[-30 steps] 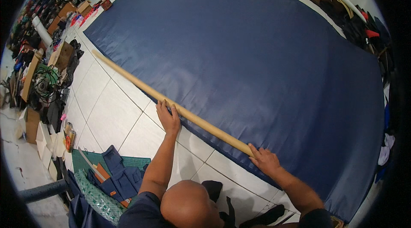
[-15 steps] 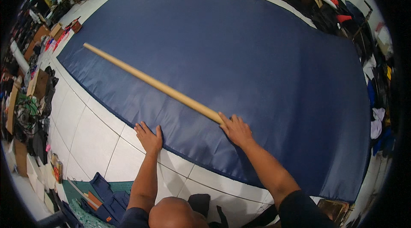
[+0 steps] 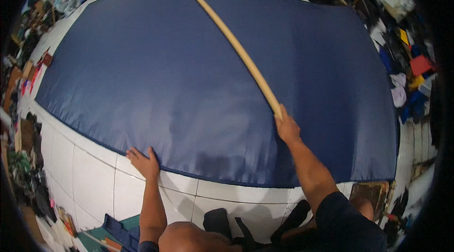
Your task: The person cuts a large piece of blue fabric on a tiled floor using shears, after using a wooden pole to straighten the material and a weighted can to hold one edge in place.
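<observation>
A large sheet of glossy dark blue material (image 3: 142, 67) lies spread over a white tiled floor. Across it a long tan tube, like a cardboard core (image 3: 236, 46), slants from the far edge toward me. My right hand (image 3: 287, 126) is closed around the tube's near end, over the sheet. At the sheet's near left edge, my left hand (image 3: 144, 162) lies flat with its fingers spread, partly on the material and partly over the tiles. It holds nothing.
White tiles (image 3: 94, 171) run along the sheet's near edge. A green mat (image 3: 97, 240) with dark blue pieces lies at lower left. Piles of bags and boxes (image 3: 28, 143) line the left side; heaped cloth and a red item (image 3: 421, 65) stand at the right. A wooden-framed panel (image 3: 371, 195) is at lower right.
The tube has swung clockwise, its far end going from the left side to the sheet's far edge. My right hand now grips its near end; my left hand still rests on the near edge.
</observation>
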`<state>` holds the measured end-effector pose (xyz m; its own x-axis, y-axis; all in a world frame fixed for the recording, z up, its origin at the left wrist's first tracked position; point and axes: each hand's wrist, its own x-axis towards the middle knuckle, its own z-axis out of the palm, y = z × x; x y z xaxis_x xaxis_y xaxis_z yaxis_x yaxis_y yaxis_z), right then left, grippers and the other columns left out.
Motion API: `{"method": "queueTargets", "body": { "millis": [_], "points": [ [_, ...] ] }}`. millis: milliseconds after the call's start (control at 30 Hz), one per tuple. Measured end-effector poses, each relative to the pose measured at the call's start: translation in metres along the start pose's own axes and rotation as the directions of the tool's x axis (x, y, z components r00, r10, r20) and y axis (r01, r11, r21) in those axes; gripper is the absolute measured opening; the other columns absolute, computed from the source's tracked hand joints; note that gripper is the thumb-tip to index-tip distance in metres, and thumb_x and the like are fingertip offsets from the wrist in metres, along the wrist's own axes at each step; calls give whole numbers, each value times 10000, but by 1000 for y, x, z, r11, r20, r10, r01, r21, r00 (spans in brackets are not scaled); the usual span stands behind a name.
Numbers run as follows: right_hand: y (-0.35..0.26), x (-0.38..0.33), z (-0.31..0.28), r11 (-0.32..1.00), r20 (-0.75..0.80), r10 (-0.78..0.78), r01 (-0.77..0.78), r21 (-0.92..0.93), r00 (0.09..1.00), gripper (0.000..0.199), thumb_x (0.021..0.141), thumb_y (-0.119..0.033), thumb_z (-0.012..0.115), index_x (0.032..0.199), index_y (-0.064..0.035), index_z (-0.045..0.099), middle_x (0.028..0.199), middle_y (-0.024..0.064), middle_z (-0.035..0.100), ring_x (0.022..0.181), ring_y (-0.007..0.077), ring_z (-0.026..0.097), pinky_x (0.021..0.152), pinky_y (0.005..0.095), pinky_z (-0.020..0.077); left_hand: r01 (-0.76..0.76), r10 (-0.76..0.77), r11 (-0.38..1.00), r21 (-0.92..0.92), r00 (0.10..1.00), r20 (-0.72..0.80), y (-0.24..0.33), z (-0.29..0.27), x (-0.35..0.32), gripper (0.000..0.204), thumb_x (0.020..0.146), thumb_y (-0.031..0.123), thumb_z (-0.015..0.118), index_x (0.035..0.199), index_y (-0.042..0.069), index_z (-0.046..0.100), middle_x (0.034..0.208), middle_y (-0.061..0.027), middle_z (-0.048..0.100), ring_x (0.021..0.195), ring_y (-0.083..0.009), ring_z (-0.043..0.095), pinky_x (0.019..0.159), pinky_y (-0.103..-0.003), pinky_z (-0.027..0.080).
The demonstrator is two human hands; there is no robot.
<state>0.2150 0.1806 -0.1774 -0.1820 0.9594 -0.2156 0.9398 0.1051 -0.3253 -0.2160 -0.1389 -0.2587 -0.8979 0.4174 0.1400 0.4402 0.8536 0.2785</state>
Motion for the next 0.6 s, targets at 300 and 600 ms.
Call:
{"method": "queueTargets", "body": {
  "millis": [300,600],
  "points": [
    [195,-111,-49,942,-100,336,-330,67,937,591,1022,-436,410,1536,-218,216,1153,281,636,1054,494,611,910,551,479,490,-471,812,-317,871,141,33,-13,-26,823,813,311,723,1400,-134,357,1398,-294,463,1271,-452,470,1092,-464,371],
    [121,-108,-16,972,-182,225,-209,104,957,582,1033,-463,371,1544,-210,256,1162,265,638,1097,428,616,949,506,474,627,-309,43,-778,749,586,12,4,-16,361,764,133,739,1019,-65,577,910,-125,631,736,-225,626,585,-356,516]
  ]
}}
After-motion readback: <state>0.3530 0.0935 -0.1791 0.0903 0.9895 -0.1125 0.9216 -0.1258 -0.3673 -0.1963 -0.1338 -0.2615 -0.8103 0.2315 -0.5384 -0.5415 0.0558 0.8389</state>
